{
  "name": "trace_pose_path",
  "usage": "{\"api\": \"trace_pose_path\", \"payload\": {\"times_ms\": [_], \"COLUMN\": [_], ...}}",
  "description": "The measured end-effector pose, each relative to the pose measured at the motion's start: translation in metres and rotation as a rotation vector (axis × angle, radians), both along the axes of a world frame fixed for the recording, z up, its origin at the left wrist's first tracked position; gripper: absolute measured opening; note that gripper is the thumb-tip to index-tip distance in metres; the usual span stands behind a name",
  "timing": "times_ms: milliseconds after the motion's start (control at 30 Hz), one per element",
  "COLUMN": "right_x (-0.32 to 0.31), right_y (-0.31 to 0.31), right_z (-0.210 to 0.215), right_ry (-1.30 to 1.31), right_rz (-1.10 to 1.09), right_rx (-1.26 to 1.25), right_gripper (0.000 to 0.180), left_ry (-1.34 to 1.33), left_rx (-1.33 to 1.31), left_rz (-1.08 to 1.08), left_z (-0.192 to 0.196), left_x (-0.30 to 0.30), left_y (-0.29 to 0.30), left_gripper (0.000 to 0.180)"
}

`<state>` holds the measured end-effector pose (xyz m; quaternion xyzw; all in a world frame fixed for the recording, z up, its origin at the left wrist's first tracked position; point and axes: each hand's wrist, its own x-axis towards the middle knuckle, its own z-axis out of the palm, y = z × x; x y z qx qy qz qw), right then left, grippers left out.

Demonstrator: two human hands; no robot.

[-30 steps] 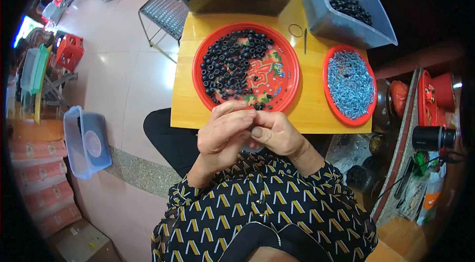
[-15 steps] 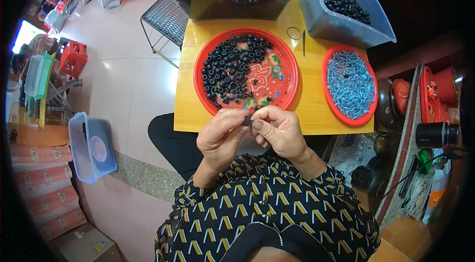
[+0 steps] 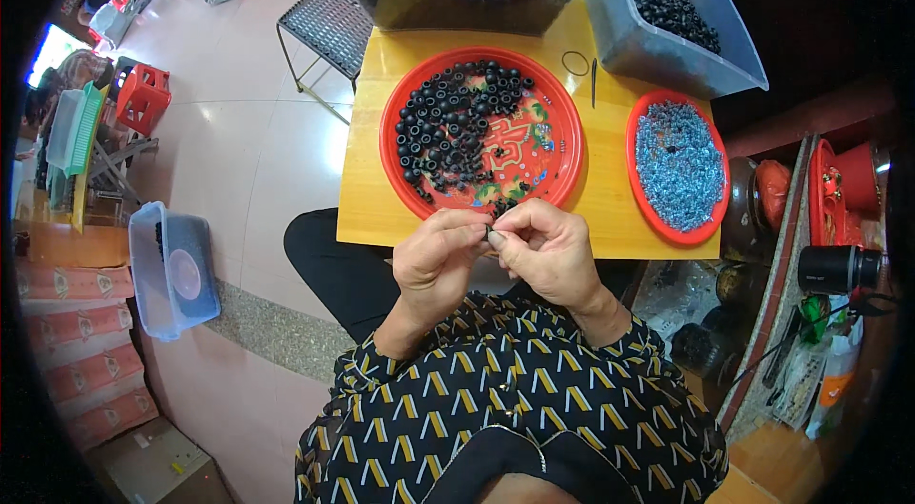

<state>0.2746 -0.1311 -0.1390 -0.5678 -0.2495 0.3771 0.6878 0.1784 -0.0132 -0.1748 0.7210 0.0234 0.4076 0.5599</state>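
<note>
My left hand (image 3: 434, 261) and my right hand (image 3: 553, 256) meet at the near edge of a round red tray (image 3: 387, 137). Their fingertips pinch a small dark piece (image 3: 490, 231), mostly hidden by the fingers. Many black ring-like pieces (image 3: 434, 128) cover the left and far parts of the tray, and smaller black bits (image 3: 502, 206) lie at its near rim beside my fingers. To the right, an oval red tray (image 3: 637, 194) holds a heap of small clear-bluish pieces (image 3: 679, 166).
Two clear plastic bins (image 3: 467, 9) (image 3: 658, 61) of black pieces stand at the yellow table's (image 3: 367, 204) far side. A thin dark stick (image 3: 594, 83) and a thin ring (image 3: 575, 63) lie between the trays. A stool (image 3: 329, 28) is at left, a shelf (image 3: 762, 342) at right.
My hands still pinch together at the tray's near edge. Their fingers have shifted, and less of the dark piece shows between them. The whole view has moved slightly.
</note>
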Motion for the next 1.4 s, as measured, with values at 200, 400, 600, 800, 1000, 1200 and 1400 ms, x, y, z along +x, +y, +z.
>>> {"api": "trace_pose_path", "payload": {"times_ms": [200,400,600,800,1000,1200,1400], "right_x": [0.004,0.018,0.008,0.008,0.009,0.004,0.013], "right_y": [0.001,-0.001,-0.001,-0.002,-0.001,0.002,-0.005], "right_z": [-0.008,0.008,0.008,0.005,0.000,-0.009,-0.014], "right_ry": [-0.152,0.131,0.179,0.175,0.322,0.364,0.309], "right_rz": [0.000,0.146,0.082,0.114,0.153,0.140,0.227], "right_rx": [0.051,-0.034,-0.017,-0.025,0.013,0.114,0.048], "right_gripper": [0.005,0.001,0.009,0.010,0.007,0.011,0.014], "left_ry": [0.065,0.076,-0.011,-0.003,-0.006,-0.034,0.014], "left_rx": [-0.269,-0.649,-0.782,-0.713,-0.596,-0.519,-0.514], "left_rz": [-0.068,-0.225,-0.264,-0.243,-0.192,-0.102,-0.135], "left_z": [-0.001,-0.005,-0.003,-0.001,-0.003,-0.005,-0.001], "left_x": [-0.004,-0.010,-0.009,-0.009,-0.010,-0.009,-0.013], "left_y": [-0.008,0.000,-0.001,-0.002,-0.004,-0.005,-0.008], "left_gripper": [0.019,0.016,0.019,0.021,0.020,0.018,0.016]}}
